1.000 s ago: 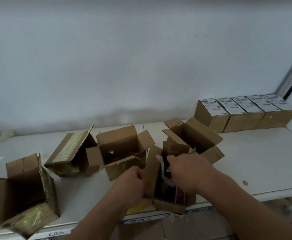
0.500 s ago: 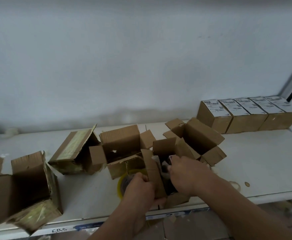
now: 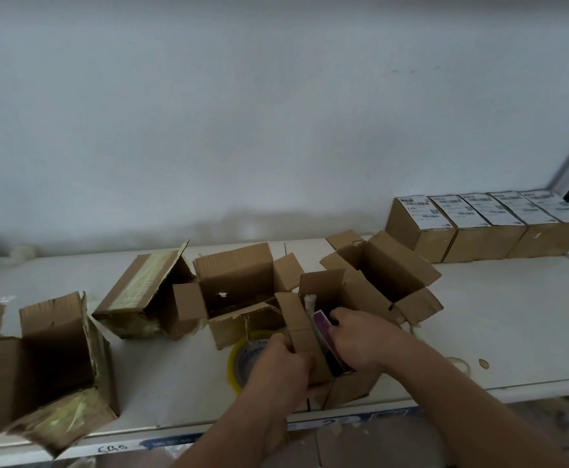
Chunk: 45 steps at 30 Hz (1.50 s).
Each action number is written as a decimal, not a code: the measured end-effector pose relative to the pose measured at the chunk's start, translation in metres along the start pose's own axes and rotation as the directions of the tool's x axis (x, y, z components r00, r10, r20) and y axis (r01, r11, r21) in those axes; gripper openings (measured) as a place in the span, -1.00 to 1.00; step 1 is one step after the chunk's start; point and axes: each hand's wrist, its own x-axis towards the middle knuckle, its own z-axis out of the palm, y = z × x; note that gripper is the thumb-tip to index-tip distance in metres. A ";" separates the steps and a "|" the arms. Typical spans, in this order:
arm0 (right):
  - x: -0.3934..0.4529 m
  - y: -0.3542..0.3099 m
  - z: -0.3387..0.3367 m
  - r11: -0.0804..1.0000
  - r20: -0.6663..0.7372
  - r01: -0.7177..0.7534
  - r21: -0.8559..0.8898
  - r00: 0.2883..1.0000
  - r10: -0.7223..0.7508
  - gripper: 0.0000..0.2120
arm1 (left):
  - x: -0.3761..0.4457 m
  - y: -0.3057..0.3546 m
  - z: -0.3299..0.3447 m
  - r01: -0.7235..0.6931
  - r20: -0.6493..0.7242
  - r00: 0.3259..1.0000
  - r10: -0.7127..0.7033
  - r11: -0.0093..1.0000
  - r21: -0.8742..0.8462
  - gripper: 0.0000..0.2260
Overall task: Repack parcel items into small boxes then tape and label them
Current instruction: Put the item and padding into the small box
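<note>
A small open cardboard box [image 3: 322, 288] stands near the front edge of the white table [image 3: 499, 315]. My left hand [image 3: 278, 369] grips its left flap [image 3: 298, 324]. My right hand [image 3: 361, 336] reaches into the box and holds a purple packet [image 3: 322, 327] that stands upright inside, next to a white wrapping [image 3: 309, 304]. A yellow tape roll [image 3: 242, 358] lies flat on the table just left of the box, partly hidden by my left hand.
Several opened cardboard boxes lie on the table: one behind the small box [image 3: 391, 268], one in the middle [image 3: 239, 282], a taped one on its side [image 3: 144, 292], a large one at front left [image 3: 50, 359]. Several sealed, labelled boxes [image 3: 479, 224] line the back right.
The box has moved from tilted at the table's edge to upright on the table. My left hand shifted onto the left flap, and the tape roll came into sight.
</note>
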 end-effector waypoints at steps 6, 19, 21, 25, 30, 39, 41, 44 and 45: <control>-0.004 0.004 -0.005 0.977 0.104 0.044 0.210 0.992 -0.067 -0.76 | 0.003 -0.008 0.000 -0.114 -0.008 0.993 0.116 0.988 0.106 -0.84; 0.005 0.004 -0.011 0.999 -0.033 0.021 0.038 0.999 -0.020 -0.74 | 0.009 0.002 -0.004 -0.140 0.070 0.989 0.128 0.966 0.215 -0.88; 0.007 0.003 -0.014 1.000 -0.054 0.013 0.020 0.998 -0.012 -0.75 | 0.010 0.005 -0.005 -0.179 0.088 0.983 0.162 0.957 0.228 -0.86; 0.010 -0.001 -0.017 0.999 -0.059 0.023 0.029 0.998 -0.021 -0.74 | 0.015 0.005 -0.007 -0.246 0.098 0.969 0.229 0.940 0.236 -0.79; 0.013 -0.005 -0.009 0.998 0.047 0.029 0.059 0.998 -0.031 -0.77 | 0.017 0.008 -0.007 -0.253 0.087 0.968 0.238 0.917 0.310 -0.75; 0.013 -0.010 -0.012 0.999 -0.046 0.005 -0.053 0.999 -0.007 -0.80 | 0.018 0.010 -0.011 -0.275 0.122 0.961 0.250 0.917 0.289 -0.71; 0.012 -0.011 -0.012 0.997 -0.047 -0.012 -0.071 0.999 0.009 -0.81 | 0.017 0.012 -0.013 -0.284 0.115 0.959 0.260 0.908 0.309 -0.72; 0.009 -0.012 -0.014 0.994 -0.057 -0.040 -0.101 0.998 0.035 -0.81 | 0.015 0.016 -0.020 -0.284 0.104 0.959 0.264 0.892 0.352 -0.65; 0.009 -0.012 -0.015 0.993 -0.058 -0.048 -0.110 0.997 0.042 -0.81 | 0.014 0.017 -0.023 -0.292 0.100 0.956 0.275 0.882 0.369 -0.66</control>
